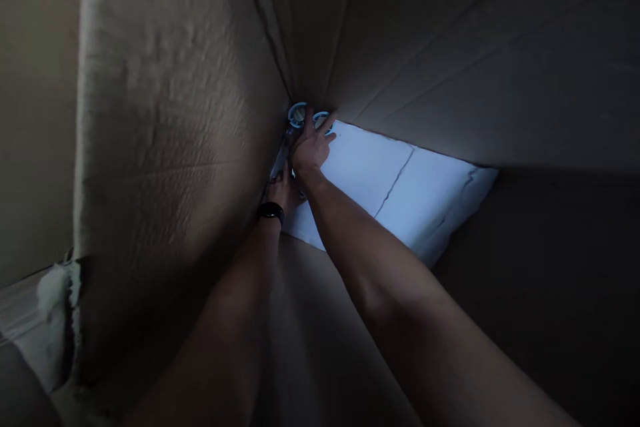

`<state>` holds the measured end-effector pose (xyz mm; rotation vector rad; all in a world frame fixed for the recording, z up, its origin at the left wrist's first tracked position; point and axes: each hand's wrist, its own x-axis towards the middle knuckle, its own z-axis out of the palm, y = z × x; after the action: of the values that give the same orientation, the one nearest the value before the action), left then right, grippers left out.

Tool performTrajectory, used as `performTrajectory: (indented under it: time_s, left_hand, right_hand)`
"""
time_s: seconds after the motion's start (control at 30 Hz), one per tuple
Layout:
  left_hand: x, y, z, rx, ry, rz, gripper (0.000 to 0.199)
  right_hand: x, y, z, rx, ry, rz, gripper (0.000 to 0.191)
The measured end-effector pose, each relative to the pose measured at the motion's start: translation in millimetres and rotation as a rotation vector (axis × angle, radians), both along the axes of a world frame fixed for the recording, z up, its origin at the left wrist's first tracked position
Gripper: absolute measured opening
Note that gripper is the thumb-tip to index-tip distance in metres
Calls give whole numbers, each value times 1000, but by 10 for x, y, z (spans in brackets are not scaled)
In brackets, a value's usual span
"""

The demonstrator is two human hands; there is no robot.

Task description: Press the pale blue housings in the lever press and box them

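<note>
Deep in the corner of a tall cardboard box, two round things with bright blue rims, a left one (298,115) and a right one (327,121), stand side by side; their kind is unclear. My right hand (311,145) lies over them with its fingers spread, touching or just above the right one. Lower and closer to me is my left hand (283,190), a black watch (271,211) on its wrist. Its visible fingers are apart, beside small shiny things too dark to name. My right forearm hides part of this spot.
Brown cardboard walls rise close on the left (165,113) and at the far side (425,60). A pale bottom surface (380,167) with dark crack-like lines extends right of my hands. At lower left, a torn whitish edge (57,300) shows. Deep shadow covers the right side.
</note>
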<state>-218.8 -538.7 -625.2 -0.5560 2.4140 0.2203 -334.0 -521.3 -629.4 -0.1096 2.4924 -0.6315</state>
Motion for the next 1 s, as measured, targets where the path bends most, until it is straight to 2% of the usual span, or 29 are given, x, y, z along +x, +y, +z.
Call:
performTrajectory:
  time_s: [0.13, 0.33, 0.47, 0.57, 0.67, 0.77, 0.87, 1.0]
  left_hand:
    - [-7, 5, 25, 10, -8, -4, 59]
    - [-25, 28, 55, 20, 7, -12, 63]
    - [12, 9, 8, 37, 54, -55, 58]
    - [40, -17, -4, 52, 81, -56, 55]
    - [-6, -2, 132, 86, 43, 29, 56]
    - [-161, 117, 463, 101, 23, 110, 51]
    - [-359, 348, 942, 59, 50, 182, 48]
    - [-507, 698, 1734, 12, 133, 248, 46]
  right_hand:
    - [-19, -37, -37, 17, 2, -128, 70]
    - [-70, 30, -47, 2, 33, -66, 63]
    - [-79, 278, -28, -51, 66, 46, 61]
    - [-12, 628, 104, -85, 65, 28, 61]
    - [136, 1104, 486, -122, 0, -48, 63]
    - [311, 1604, 1117, -179, -72, -65, 63]
    - [427, 2006, 1852, -237, -51, -87, 60]
    - [502, 2348, 2832, -375, 20, -244, 56]
